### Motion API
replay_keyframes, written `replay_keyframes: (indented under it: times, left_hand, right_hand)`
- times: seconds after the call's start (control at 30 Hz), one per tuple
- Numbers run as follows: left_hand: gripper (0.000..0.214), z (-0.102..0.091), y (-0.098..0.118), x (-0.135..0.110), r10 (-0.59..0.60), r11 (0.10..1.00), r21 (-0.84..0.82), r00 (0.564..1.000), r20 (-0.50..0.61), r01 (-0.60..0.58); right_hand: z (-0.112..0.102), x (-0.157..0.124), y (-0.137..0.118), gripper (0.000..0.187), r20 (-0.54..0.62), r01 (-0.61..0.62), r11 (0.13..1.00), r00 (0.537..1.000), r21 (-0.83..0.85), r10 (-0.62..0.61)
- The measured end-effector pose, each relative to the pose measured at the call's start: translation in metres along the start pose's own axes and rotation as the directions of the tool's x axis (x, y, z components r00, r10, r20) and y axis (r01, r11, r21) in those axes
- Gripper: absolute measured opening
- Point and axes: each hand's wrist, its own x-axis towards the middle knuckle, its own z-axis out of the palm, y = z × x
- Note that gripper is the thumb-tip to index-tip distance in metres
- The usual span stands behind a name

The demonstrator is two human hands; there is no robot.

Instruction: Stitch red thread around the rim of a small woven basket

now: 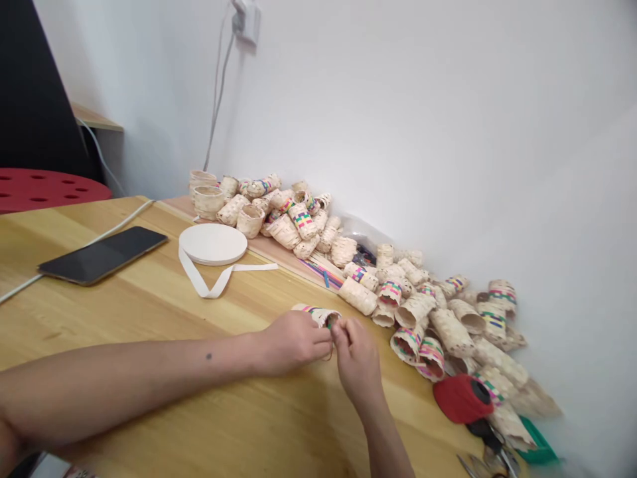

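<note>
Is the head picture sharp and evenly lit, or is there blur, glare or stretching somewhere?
Head view: the light is soft and even, with faint shadows on the table; the white wall looks washed out. The left hand and right hand at the small woven basket are slightly soft. At the lower right, the red spool and the baskets beside it look smeared and stretched.

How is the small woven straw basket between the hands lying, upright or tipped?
Tipped: the woven straw basket lies sideways, mouth facing the right hand.
</note>
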Motion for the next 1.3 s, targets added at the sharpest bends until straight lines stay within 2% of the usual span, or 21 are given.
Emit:
replay_keyframes:
  times: [0.13,0.27,0.33,0.37,0.43,0.5,0.57,0.63,0.7,0.77,0.87,0.9,0.97,1.03,1.1,1.13,1.2,1.3]
  left_hand:
    - [0.016,0.011,0.013,-0.002,0.082,0.992,-0.103,0.996,0.04,-0.078]
    - [0.02,0.003,0.007,-0.001,-0.037,0.984,-0.174,0.999,-0.003,0.036]
    - [0.024,-0.008,0.002,0.002,-0.085,0.942,-0.325,0.996,0.019,0.086]
    - [0.024,-0.015,0.0,0.005,-0.096,0.894,-0.436,0.994,0.047,0.107]
    - [0.019,-0.027,-0.003,0.011,-0.124,0.718,-0.674,0.985,0.12,0.173]
    - [0.018,-0.036,-0.005,0.015,-0.169,0.454,-0.846,0.959,0.226,0.279]
    - [0.023,-0.038,-0.006,0.017,-0.154,0.178,-0.908,0.922,0.355,0.379]
    - [0.031,-0.036,-0.008,0.016,-0.093,-0.021,-0.89,0.886,0.455,0.455]
    - [0.036,-0.032,-0.01,0.013,-0.061,-0.125,-0.856,0.857,0.512,0.502]
    - [0.038,-0.029,-0.012,0.01,-0.077,-0.164,-0.848,0.851,0.52,0.503]
    - [0.039,-0.027,-0.017,0.009,-0.125,-0.152,-0.864,0.858,0.498,0.48]
    - [0.037,-0.027,-0.018,0.01,-0.168,-0.11,-0.871,0.855,0.491,0.479]
    - [0.03,-0.026,-0.02,0.01,-0.289,0.053,-0.878,0.849,0.443,0.476]
    - [0.023,-0.024,-0.022,0.011,-0.382,0.261,-0.85,0.858,0.344,0.457]
    - [0.018,-0.021,-0.022,0.01,-0.41,0.392,-0.809,0.871,0.271,0.437]
    - [0.017,-0.019,-0.022,0.009,-0.42,0.418,-0.796,0.87,0.257,0.438]
    - [0.015,-0.015,-0.021,0.007,-0.46,0.424,-0.776,0.849,0.261,0.467]
    - [0.013,-0.013,-0.02,0.005,-0.491,0.435,-0.74,0.824,0.282,0.513]
  right_hand:
    - [-0.01,0.002,0.008,0.026,-0.129,-0.016,0.981,0.991,0.195,0.042]
    - [-0.017,0.001,0.013,0.025,-0.054,-0.061,0.868,0.993,0.493,0.1]
    - [-0.02,0.002,0.014,0.025,-0.013,-0.089,0.785,0.992,0.614,0.123]
    - [-0.022,0.002,0.013,0.026,-0.007,-0.099,0.745,0.991,0.66,0.137]
    - [-0.026,0.004,0.012,0.025,-0.006,-0.11,0.672,0.986,0.732,0.168]
    - [-0.03,0.006,0.012,0.024,0.008,-0.128,0.615,0.981,0.778,0.193]
    - [-0.031,0.007,0.014,0.022,0.025,-0.144,0.575,0.977,0.805,0.21]
    - [-0.03,0.007,0.018,0.02,0.018,-0.141,0.549,0.974,0.824,0.224]
    - [-0.03,0.007,0.021,0.019,-0.016,-0.115,0.534,0.972,0.838,0.234]
    - [-0.03,0.008,0.021,0.019,-0.047,-0.089,0.53,0.97,0.843,0.237]
    - [-0.03,0.007,0.015,0.018,-0.069,-0.065,0.541,0.972,0.838,0.223]
    - [-0.03,0.005,0.012,0.018,-0.07,-0.059,0.541,0.974,0.839,0.215]
    - [-0.028,0.001,0.006,0.017,-0.093,-0.028,0.58,0.98,0.814,0.178]
    - [-0.025,-0.004,0.003,0.017,-0.139,0.015,0.739,0.984,0.674,0.107]
    - [-0.023,-0.008,0.003,0.017,-0.139,0.069,0.929,0.99,0.364,-0.019]
    - [-0.021,-0.009,0.004,0.016,-0.101,0.111,0.975,0.991,0.193,-0.092]
    - [-0.02,-0.01,0.005,0.013,0.023,0.21,0.977,0.978,-0.022,-0.209]
    - [-0.019,-0.007,0.008,0.015,0.133,0.308,0.947,0.946,-0.094,-0.295]
